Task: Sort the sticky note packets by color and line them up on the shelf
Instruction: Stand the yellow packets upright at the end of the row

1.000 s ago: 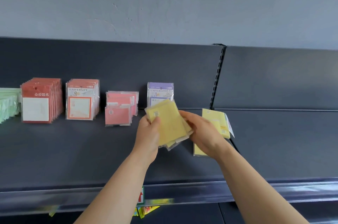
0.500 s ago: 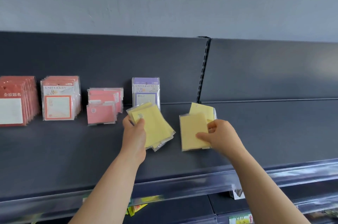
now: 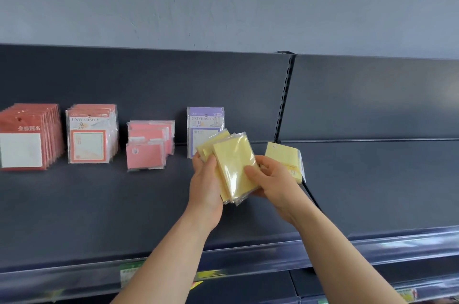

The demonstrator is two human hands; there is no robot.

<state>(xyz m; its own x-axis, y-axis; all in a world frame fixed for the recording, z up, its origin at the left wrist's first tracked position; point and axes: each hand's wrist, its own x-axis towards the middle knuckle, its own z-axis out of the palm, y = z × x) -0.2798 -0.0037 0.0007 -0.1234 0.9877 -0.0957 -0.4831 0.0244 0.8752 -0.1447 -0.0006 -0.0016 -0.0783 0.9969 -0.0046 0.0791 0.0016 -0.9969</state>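
Both the left hand (image 3: 206,187) and right hand (image 3: 275,180) grip yellow packets (image 3: 234,167) above the shelf (image 3: 99,204), right of pink packets (image 3: 146,152).

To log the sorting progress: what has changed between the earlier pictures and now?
The right hand took one yellow packet from the shelf pile and carried it left onto the yellow stack gripped by the left hand; both hands now hold that stack. The pink packets and purple packets stayed standing.

"UNIVERSITY" marks orange packets (image 3: 92,133) and purple packet (image 3: 205,127).
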